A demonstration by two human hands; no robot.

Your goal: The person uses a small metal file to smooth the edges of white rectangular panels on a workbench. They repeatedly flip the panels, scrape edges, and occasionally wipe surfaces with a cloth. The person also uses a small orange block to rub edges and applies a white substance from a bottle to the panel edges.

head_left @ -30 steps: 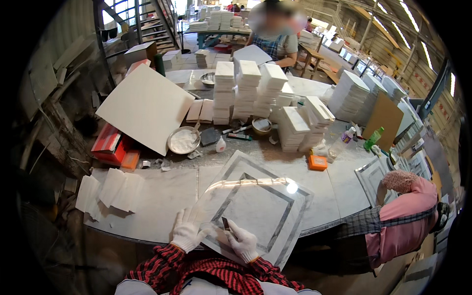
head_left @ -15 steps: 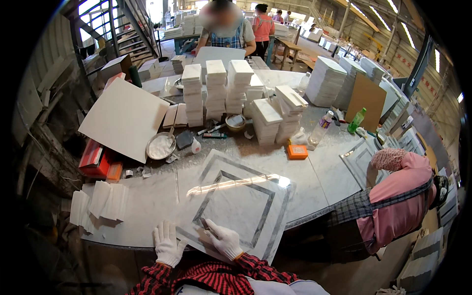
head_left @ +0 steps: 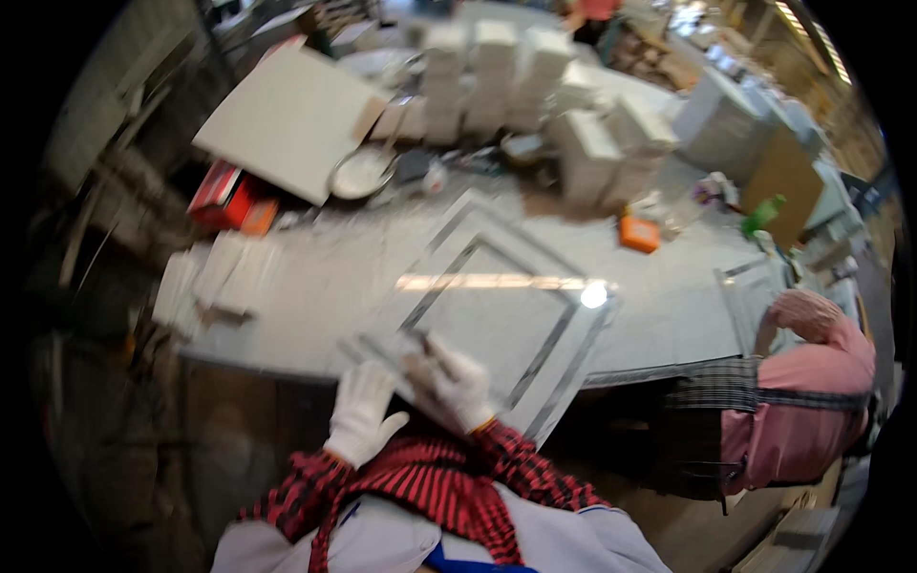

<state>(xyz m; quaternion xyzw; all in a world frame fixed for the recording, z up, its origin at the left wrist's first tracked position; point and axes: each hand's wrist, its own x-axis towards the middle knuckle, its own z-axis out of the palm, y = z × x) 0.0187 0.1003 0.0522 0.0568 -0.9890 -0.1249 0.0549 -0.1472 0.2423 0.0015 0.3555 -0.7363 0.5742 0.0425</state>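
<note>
A white marble panel (head_left: 497,329) with grey inlaid bands lies on the worktable, its near corner jutting past the front edge toward me. My left hand (head_left: 365,411), in a white knitted glove, rests by the panel's near left side, fingers stretched out and thumb apart. My right hand (head_left: 460,390), gloved too, is over the near part of the panel. Its fingers close on something small and dark at their tips, too blurred to name. Light glares in a bright streak across the glossy panel.
White tile strips (head_left: 224,277) lie at left. Behind stand tile stacks (head_left: 585,158), a bowl of white powder (head_left: 362,174), a large pale board (head_left: 291,119), an orange box (head_left: 638,234) and a green bottle (head_left: 762,216). A co-worker in pink (head_left: 812,382) bends over the table at right.
The view has tipped downward and blurred, so the table sits higher in the picture and the far person's upper body is out of sight. Both hands stay by the panel's near corner.
</note>
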